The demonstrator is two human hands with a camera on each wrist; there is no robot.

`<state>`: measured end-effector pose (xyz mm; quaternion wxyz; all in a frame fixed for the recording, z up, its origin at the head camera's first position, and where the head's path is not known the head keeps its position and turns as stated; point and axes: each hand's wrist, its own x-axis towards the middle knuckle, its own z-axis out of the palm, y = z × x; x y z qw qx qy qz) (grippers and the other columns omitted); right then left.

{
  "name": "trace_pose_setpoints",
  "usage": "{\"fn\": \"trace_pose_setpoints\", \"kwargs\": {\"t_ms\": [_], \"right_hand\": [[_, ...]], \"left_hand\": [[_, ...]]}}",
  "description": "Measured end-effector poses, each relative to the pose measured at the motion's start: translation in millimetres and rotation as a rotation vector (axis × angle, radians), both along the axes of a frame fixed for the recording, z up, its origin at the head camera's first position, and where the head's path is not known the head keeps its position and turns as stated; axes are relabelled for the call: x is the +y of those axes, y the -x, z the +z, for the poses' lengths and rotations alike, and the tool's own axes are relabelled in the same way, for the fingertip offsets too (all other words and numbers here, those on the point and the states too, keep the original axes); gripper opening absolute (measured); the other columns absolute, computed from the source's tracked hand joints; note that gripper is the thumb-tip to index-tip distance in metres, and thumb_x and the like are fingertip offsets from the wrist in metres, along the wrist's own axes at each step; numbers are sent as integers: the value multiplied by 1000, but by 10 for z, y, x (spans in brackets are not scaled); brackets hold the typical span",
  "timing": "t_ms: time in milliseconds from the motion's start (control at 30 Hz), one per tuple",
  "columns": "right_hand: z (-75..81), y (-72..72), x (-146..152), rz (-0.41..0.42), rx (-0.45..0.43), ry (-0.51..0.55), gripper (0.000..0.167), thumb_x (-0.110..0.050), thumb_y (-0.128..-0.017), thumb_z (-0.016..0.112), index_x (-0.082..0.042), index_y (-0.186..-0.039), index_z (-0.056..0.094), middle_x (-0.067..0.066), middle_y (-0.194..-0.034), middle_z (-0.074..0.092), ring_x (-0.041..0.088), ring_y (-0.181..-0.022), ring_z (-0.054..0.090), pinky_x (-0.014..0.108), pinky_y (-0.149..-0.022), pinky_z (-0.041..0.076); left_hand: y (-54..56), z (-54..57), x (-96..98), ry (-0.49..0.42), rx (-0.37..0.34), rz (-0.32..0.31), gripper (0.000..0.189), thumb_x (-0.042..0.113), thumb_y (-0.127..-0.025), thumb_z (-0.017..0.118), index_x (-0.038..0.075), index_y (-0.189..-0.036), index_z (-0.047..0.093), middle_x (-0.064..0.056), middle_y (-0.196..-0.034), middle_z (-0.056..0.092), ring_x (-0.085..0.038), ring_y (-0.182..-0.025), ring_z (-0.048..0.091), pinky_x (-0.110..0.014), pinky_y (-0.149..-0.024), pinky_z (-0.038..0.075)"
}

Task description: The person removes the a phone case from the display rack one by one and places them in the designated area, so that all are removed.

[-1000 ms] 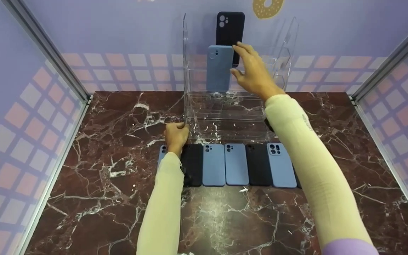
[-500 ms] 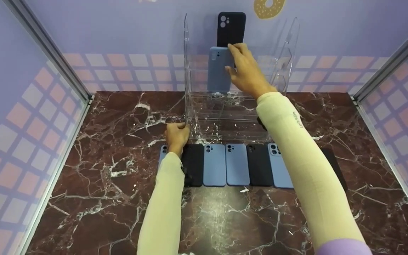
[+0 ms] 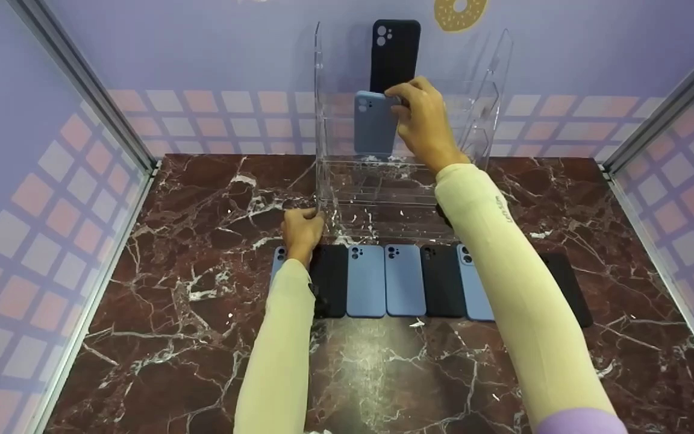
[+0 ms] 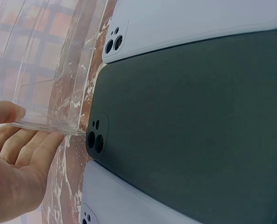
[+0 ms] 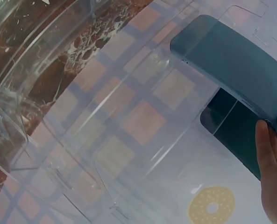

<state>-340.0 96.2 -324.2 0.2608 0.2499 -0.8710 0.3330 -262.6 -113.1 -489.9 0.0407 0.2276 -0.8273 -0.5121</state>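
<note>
Near the top of a clear acrylic stepped rack [image 3: 318,108], a blue phone case [image 3: 372,129] leans forward at its top. My right hand [image 3: 426,123] pinches its upper right corner between thumb and fingers. Behind and above it a black phone case [image 3: 395,51] stands upright on the rack. At the rack's front left corner my left hand [image 3: 302,234] grips the edge of the side panel. The left wrist view shows the thumb on one side of that panel [image 4: 49,127] and the fingers on the other.
A row of blue and black phone cases lies in front of the rack, among them a blue one [image 3: 366,283] and a black one [image 3: 441,283]. My forearms cover parts of the row. Tiled-pattern walls [image 3: 214,120] enclose the brown marble-look table [image 3: 190,337].
My right hand has moved left onto the blue phone case and closed on its top corner. The case's top has tipped forward and lower. The left hand keeps its grip on the rack.
</note>
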Motion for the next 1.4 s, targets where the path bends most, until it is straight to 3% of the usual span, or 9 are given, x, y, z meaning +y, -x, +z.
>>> {"fn": "trace_pose_setpoints", "kwargs": {"t_ms": [300,500,733,933,1100,1233,1400], "right_hand": [[1,-41,49,9,140,124,26,19,-85,60,6,-101,75,21,-98,67,31,-92,65,34,-87,54],[150,-119,154,21,254,175,20,15,-87,64,6,-101,75,21,-96,68,29,-88,67,26,-84,54],[368,-304,443,-8,304,211,15,12,-88,66,7,-99,75,21,-97,69,24,-87,66,24,-84,55],[547,-510,876,-168,259,229,13,9,-86,71,3,-95,77,16,-97,71,14,-84,60,20,-80,50],[567,-642,1364,-324,198,180,19,13,-86,69,1,-98,78,8,-97,71,0,-84,54,15,-80,47],[475,-723,1749,-383,146,145,28,18,-84,64,1,-100,78,-4,-94,65,-6,-84,50,13,-80,46],[255,-791,2173,-427,47,13,27,19,-84,63,3,-102,76,16,-99,69,-5,-84,46,12,-78,41]], "left_hand": [[5,-24,-1,1,10,-9,25,21,-94,70,11,-114,78,-9,-114,75,-30,-111,66,-45,-102,46],[8,-35,-11,-7,24,0,25,20,-93,71,9,-114,78,-9,-113,75,-30,-110,66,-44,-100,47],[10,-40,-4,-8,39,-13,25,19,-94,70,7,-115,78,-11,-112,75,-30,-107,68,-44,-98,48],[23,-32,-1,-1,22,-14,26,20,-93,70,8,-116,77,-10,-117,74,-31,-113,65,-44,-100,48],[41,-22,-25,-10,8,-17,27,20,-94,69,8,-117,77,-10,-115,74,-30,-113,65,-44,-101,47],[45,-14,-59,0,5,-9,28,21,-92,70,10,-117,77,-10,-120,73,-31,-117,64,-44,-104,45],[55,-22,-80,12,16,-4,27,21,-91,71,11,-115,78,-9,-122,72,-32,-119,63,-44,-104,44]]}}
